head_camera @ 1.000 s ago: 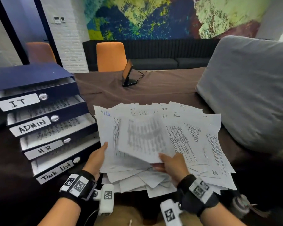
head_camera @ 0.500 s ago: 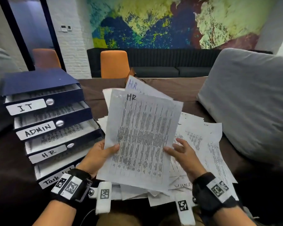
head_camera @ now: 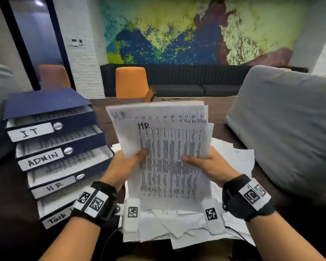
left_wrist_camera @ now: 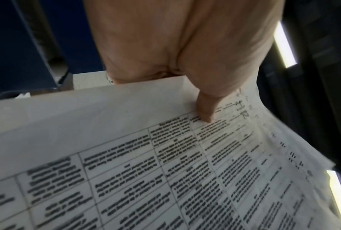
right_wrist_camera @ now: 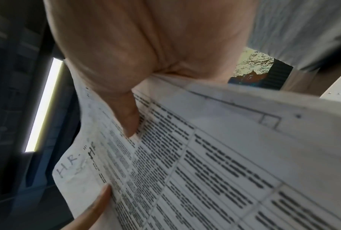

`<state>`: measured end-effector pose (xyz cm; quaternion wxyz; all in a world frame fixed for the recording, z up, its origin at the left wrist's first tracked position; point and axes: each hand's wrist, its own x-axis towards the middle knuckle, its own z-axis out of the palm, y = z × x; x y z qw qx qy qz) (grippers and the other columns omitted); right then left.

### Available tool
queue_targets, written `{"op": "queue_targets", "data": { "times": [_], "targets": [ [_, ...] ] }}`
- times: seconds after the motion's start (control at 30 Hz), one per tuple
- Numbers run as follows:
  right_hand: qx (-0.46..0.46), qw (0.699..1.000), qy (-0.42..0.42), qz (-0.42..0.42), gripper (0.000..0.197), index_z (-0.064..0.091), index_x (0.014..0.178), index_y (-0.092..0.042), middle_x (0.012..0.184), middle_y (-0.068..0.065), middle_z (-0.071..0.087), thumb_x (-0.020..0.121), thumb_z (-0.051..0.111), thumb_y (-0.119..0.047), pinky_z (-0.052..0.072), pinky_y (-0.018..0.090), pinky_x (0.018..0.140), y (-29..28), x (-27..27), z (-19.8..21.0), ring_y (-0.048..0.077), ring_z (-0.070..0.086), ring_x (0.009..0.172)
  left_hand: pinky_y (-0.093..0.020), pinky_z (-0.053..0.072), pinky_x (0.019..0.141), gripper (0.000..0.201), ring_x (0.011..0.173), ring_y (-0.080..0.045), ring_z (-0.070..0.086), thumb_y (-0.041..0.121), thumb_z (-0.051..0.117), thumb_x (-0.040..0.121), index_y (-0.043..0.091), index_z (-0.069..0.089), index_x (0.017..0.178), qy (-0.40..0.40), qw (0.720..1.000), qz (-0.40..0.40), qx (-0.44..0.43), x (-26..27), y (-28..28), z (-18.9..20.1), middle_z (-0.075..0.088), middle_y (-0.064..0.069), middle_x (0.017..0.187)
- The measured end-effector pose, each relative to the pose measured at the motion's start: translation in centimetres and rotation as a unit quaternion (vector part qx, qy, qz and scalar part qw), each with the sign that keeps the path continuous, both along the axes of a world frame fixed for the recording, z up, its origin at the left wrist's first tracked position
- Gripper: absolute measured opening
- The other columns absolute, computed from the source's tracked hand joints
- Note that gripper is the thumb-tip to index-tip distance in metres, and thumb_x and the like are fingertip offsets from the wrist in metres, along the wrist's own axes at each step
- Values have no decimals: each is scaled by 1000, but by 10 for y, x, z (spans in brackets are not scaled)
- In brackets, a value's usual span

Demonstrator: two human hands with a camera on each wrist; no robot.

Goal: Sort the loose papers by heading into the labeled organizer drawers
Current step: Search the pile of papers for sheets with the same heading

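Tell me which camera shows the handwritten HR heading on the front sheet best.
The head view. There the HR heading sits upright and sharp at the top of the front sheet, held by the left hand and right hand. The left wrist view shows it blurred and skewed; the right wrist view shows it mostly cut off.

The top sheet (head_camera: pixel 169 162) of the held papers is headed "HR" in black marker; its printed table is too blurred to read. In the right wrist view the sheet behind (right_wrist_camera: pixel 71 169) carries a fainter handwritten "H.R.". The organizer's drawer labels read, from the top, "IT" (head_camera: pixel 31 132), "ADMIN" (head_camera: pixel 42 159), "HR" (head_camera: pixel 54 187) and "Task" (head_camera: pixel 57 217), its remainder hidden by the wrist
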<state>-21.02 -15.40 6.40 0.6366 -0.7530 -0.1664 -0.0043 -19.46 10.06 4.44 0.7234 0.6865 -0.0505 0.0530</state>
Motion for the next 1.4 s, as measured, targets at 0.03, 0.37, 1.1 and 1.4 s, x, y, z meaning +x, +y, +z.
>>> {"op": "queue_targets", "data": {
  "times": [0.03, 0.37, 1.1, 1.4],
  "targets": [
    [10, 1000, -10, -12, 21, 70, 109, -19, 109, 2, 75, 89, 70, -13, 58, 34, 89, 2, 1, 2, 17, 72, 102, -45, 55, 96, 31, 105, -26, 71, 27, 71, 87, 12, 71, 115, -10, 1000, 12, -7, 2, -2, 7, 76, -5, 108],
    [35, 998, -36, -32, 33, 74, 107, -13, 106, 7, 76, 75, 80, -18, 54, 48, 95, -3, 8, 7, 24, 72, 102, -44, 56, 94, 29, 102, -19, 73, 26, 75, 73, 20, 74, 101, -70, 997, -21, -8, -7, -4, 32, 78, -1, 104],
    [172, 947, 266, -57, 18, 63, 109, -5, 106, 14, 74, 92, 63, -11, 56, 44, 88, 21, 8, -84, 29, 70, 95, -51, 55, 93, 73, 109, -31, 69, 57, 81, 70, 16, 61, 127, 145, 928, 192, -285, 13, 43, -49, 68, -11, 128],
    [142, 924, 328, -137, 6, 56, 86, 4, 86, 23, 67, 80, 58, 4, 49, 24, 38, 32, 34, -47, 24, 67, 50, -55, 40, 109, 103, 123, -42, 60, 87, 23, 82, 9, 57, 139, 28, 868, 156, -471, -25, 41, -26, 62, -20, 135]
  ]
}}
